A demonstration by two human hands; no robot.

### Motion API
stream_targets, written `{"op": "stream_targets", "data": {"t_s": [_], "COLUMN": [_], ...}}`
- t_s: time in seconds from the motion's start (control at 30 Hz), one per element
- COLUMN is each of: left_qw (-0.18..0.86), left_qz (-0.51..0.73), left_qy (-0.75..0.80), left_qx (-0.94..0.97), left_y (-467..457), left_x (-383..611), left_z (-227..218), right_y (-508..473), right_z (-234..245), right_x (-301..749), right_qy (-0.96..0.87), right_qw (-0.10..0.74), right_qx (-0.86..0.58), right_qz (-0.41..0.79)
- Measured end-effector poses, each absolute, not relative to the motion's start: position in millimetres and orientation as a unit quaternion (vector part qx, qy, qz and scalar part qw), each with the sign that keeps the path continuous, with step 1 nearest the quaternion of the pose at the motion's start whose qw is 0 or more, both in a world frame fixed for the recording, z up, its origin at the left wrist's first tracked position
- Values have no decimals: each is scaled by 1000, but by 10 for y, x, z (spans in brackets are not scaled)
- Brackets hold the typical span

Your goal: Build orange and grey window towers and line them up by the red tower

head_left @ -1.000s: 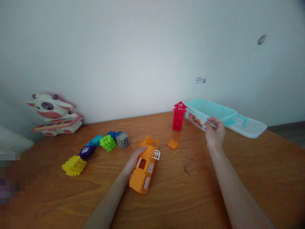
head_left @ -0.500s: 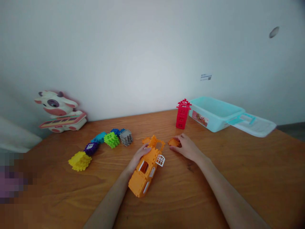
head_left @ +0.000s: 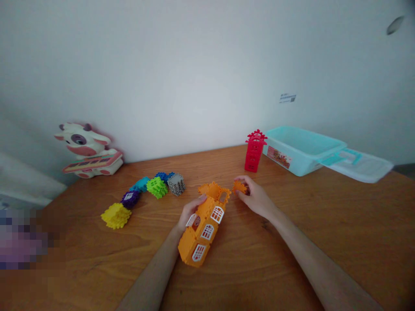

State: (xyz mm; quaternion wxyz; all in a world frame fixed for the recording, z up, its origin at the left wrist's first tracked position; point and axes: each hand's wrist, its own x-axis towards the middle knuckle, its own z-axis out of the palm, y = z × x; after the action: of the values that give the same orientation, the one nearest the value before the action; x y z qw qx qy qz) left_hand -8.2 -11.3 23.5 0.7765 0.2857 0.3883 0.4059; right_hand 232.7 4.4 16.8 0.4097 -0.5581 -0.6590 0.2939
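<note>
On the wooden table (head_left: 292, 246), your left hand (head_left: 191, 211) lies against the orange block tower (head_left: 202, 231), with the fingers together on its side. Your right hand (head_left: 256, 199) pinches a small orange piece (head_left: 240, 187), fingers clamped on it, just beside the tower's top. Behind them stand a red tower (head_left: 254, 151) and a teal box (head_left: 296, 151).
</note>
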Motion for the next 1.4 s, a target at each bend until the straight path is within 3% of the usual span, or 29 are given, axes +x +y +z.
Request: {"op": "stream_targets", "data": {"t_s": [0.2, 0.4, 0.53, 0.63, 0.77, 0.87, 1.13, 1.4], "left_qw": [787, 753, 720, 685, 661, 656, 650, 655], "left_qz": [428, 492, 520, 557, 583, 593, 610, 608], "left_qy": [293, 274, 332, 364, 391, 388, 364, 364], "left_qx": [333, 341, 318, 298, 266, 260, 270, 263], "left_y": [-170, -152, -103, -75, -56, -46, -56, -54], "left_x": [-71, -61, -19, 26, 63, 69, 80, 98], "left_z": [207, 155, 151, 169, 189, 184, 176, 151], "right_y": [-17, -9, -21, -88, -201, -249, -299, -260], "right_z": [259, 263, 246, 267, 274, 199, 10, -10], "right_x": [2159, 2136, 2096, 2046, 1979, 1921, 1770, 1756], "right_qy": [-514, -504, -457, -495, -681, -765, -821, -750], "right_qw": [496, 509, 571, 595, 526, 456, 391, 438], "right_qx": [-510, -508, -466, -469, -463, -429, -395, -429], "right_qz": [479, 478, 498, 426, 214, 149, 132, 246]}}
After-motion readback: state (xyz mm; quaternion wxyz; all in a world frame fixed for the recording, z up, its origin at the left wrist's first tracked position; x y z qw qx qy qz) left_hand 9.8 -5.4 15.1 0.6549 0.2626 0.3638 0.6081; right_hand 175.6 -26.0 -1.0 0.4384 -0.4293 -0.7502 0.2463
